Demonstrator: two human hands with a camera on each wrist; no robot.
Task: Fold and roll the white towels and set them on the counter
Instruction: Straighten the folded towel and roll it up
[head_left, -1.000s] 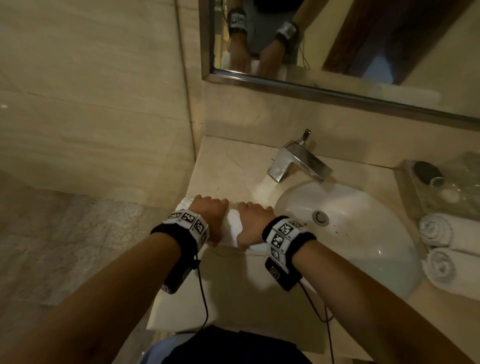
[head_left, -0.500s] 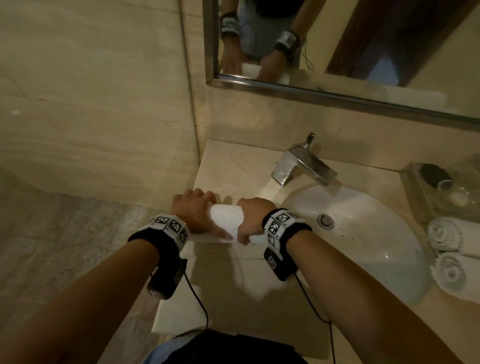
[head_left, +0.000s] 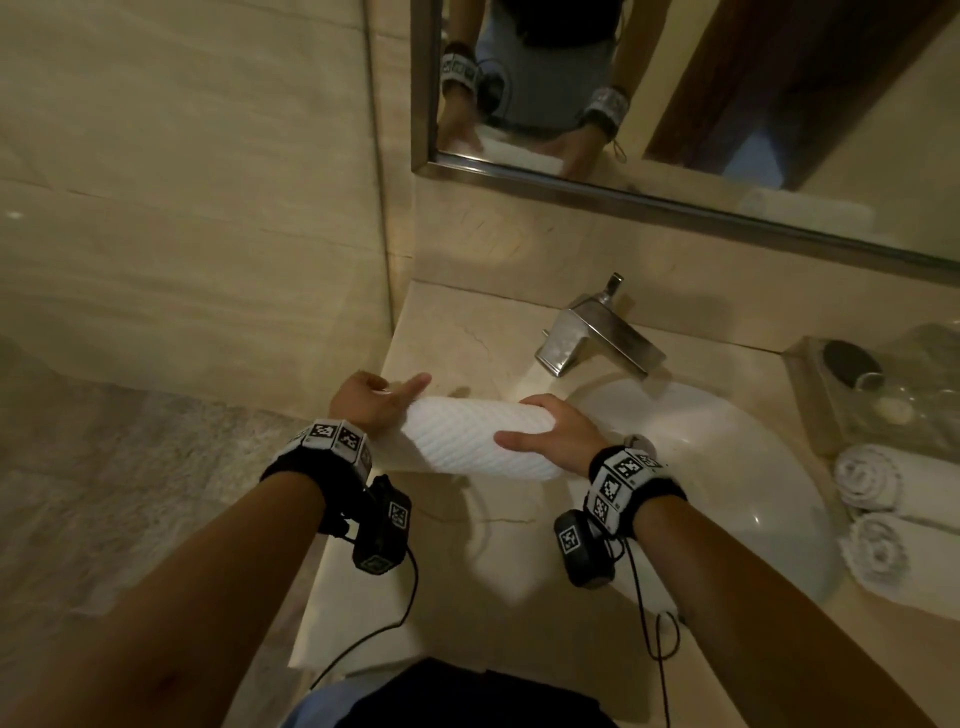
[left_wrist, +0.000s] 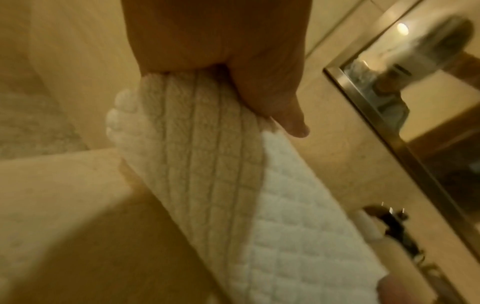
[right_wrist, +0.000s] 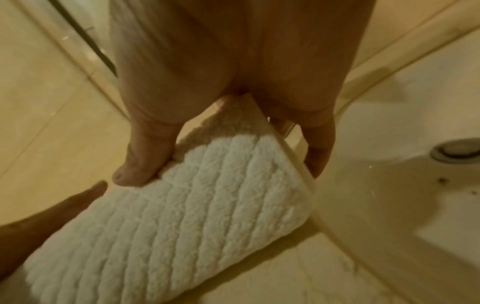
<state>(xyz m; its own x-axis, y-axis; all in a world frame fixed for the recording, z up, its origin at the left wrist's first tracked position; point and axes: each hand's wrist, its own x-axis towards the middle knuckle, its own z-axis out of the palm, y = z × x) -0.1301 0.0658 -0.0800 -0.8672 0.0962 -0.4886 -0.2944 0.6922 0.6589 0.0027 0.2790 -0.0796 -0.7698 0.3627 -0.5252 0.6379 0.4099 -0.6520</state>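
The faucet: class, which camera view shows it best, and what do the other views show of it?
The head view: the faucet appears whole and sharp behind the sink. The left wrist view shows only a dark blurred shape; the right wrist view shows none of it.

Legible text: none. Only black-and-white square code markers, on the wristbands (head_left: 332, 439) and on the small black units (head_left: 382, 525) hanging below them; no letters or numbers.
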